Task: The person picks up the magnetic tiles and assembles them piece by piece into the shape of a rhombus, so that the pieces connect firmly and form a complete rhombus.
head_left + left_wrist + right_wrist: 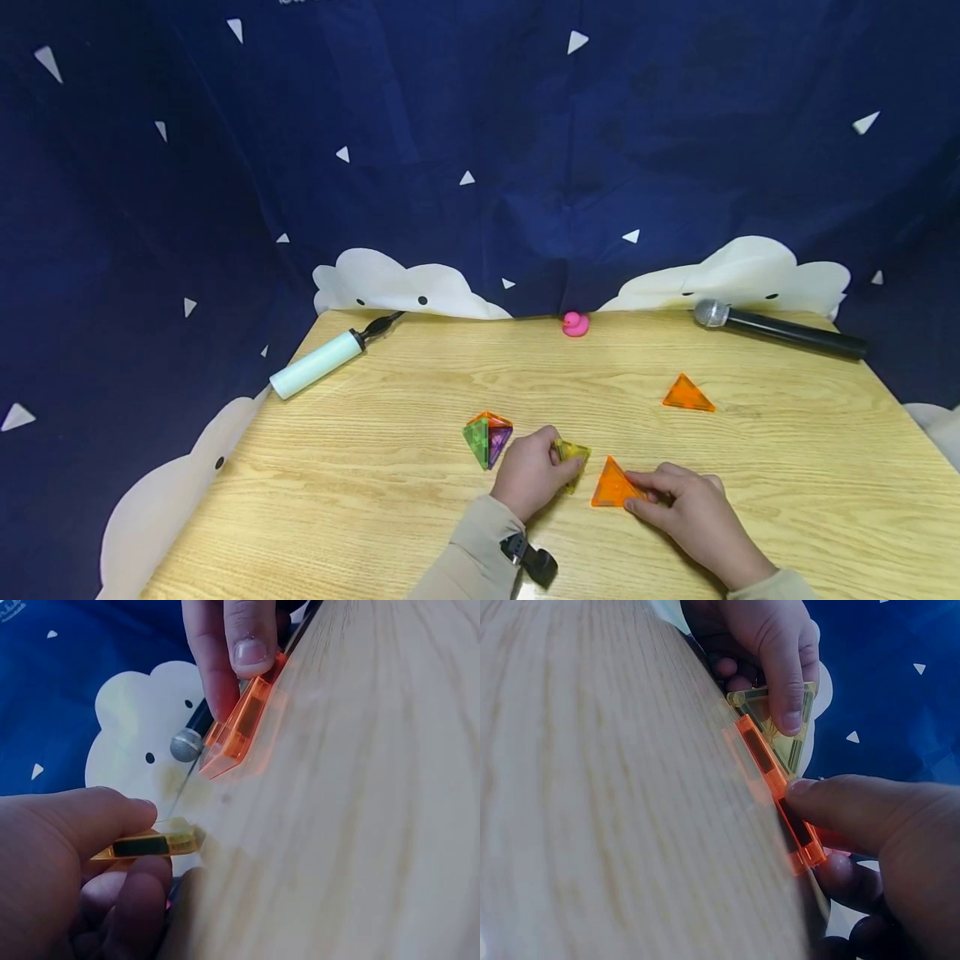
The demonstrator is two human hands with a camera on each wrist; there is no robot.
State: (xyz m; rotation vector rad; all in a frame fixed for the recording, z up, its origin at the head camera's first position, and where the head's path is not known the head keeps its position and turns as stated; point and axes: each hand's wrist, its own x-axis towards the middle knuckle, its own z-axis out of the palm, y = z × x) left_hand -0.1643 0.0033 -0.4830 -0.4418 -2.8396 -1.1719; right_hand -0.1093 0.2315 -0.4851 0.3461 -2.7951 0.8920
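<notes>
Between thumb and fingers my left hand pinches a yellow translucent triangular magnetic tile; the left wrist view shows the tile edge-on. To its right, my right hand pinches an orange triangular magnetic tile low over the table. In the right wrist view the orange tile stands in front of the yellow tile; whether they touch I cannot tell. Left of my left hand sits a small pyramid of magnetic tiles with green, purple and orange faces.
Another orange triangular tile lies flat beyond my right hand. At the back are a pink rubber duck and a black microphone. A pale blue hand pump lies at the left edge of the wooden table, before a dark blue cloth.
</notes>
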